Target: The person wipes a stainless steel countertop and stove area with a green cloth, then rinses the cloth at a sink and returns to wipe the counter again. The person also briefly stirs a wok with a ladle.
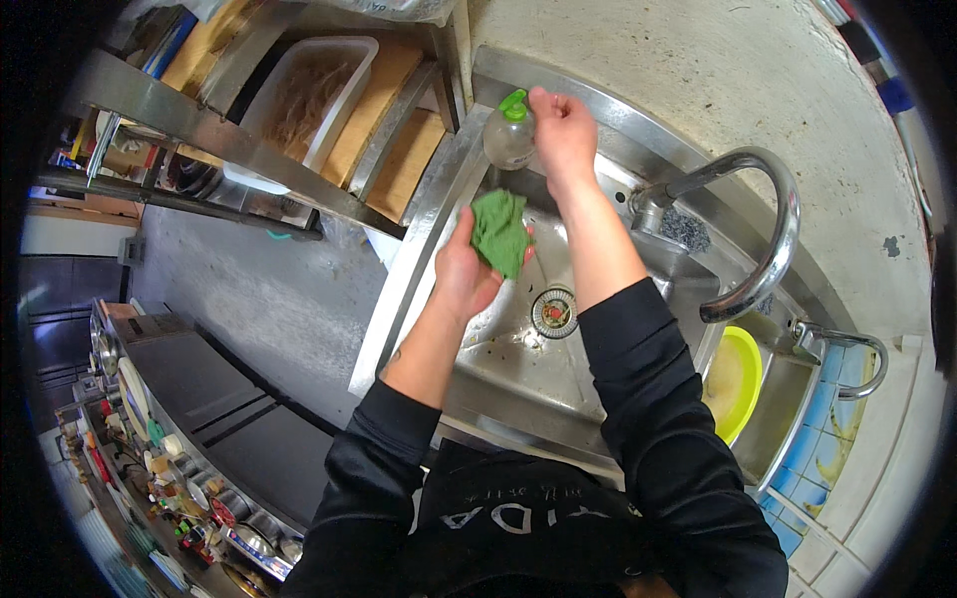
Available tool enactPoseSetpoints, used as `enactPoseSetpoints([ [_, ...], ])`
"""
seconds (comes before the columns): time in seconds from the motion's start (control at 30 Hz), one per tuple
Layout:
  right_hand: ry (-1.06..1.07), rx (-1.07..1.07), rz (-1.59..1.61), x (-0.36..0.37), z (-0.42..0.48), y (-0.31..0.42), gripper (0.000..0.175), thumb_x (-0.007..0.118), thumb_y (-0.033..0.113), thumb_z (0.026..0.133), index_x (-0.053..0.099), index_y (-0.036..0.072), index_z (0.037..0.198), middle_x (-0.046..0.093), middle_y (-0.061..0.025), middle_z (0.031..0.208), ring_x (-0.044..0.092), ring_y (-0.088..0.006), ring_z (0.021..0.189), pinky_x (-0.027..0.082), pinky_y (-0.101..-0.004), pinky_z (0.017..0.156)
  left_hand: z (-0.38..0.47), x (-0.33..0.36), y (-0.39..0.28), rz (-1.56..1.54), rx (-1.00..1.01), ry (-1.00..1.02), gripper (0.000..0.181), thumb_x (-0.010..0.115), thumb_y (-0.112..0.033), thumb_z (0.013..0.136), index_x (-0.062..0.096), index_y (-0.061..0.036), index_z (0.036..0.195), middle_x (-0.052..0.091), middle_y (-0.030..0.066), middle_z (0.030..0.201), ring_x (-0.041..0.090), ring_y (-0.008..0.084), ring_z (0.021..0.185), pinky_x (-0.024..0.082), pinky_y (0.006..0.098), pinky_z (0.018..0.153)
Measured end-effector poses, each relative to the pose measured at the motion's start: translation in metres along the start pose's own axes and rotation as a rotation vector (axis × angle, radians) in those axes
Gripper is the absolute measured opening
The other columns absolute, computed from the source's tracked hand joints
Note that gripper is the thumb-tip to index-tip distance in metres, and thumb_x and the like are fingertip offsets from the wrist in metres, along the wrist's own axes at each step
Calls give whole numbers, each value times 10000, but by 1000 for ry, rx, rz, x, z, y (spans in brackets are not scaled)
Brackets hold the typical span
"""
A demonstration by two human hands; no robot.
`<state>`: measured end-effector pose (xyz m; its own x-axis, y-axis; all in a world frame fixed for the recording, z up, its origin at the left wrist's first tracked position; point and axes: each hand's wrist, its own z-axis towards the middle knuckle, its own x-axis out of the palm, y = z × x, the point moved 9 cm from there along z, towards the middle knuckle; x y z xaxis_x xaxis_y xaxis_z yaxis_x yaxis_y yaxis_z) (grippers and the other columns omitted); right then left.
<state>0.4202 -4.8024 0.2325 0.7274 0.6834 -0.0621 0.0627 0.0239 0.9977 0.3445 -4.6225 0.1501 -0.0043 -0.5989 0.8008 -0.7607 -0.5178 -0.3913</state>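
My left hand [469, 265] holds a crumpled green cloth [499, 232] over the near left part of a stainless steel sink basin [523, 374]. The cloth lies across the palm, with fingertips showing along its right side. At the back left corner of the sink stands a clear pump bottle [508, 142] with a green pump head [514, 105]. My right hand [567, 134] is right beside the bottle with its fingers curled, overlapping the bottle's right edge. Whether it grips or touches the bottle is hidden from this angle.
A curved chrome faucet [777, 217] arches over the right side. Dark scouring pads [684, 230] lie behind it. The drain strainer [555, 312] holds food scraps. A yellow-green basin [748, 359] sits in the second sink. At left, a metal shelf [247, 142] carries a white plastic tub [362, 63].
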Motion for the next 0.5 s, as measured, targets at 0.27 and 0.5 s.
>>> enactPoseSetpoints([
  [0.27,128,191,-13,23,19,-26,446,706,421,893,738,-21,842,705,-123,764,643,-214,712,509,-366,707,56,57,-56,-11,60,117,624,238,-572,1052,456,-101,1398,553,145,1361,562,315,1216,479,513,999],
  [0.5,184,92,-209,26,28,-27,500,677,456,905,757,-37,915,726,-168,790,684,-234,751,522,-364,745,75,55,-64,-70,29,48,709,157,-627,1032,485,-103,1379,587,135,1320,576,315,1192,475,516,991],
])
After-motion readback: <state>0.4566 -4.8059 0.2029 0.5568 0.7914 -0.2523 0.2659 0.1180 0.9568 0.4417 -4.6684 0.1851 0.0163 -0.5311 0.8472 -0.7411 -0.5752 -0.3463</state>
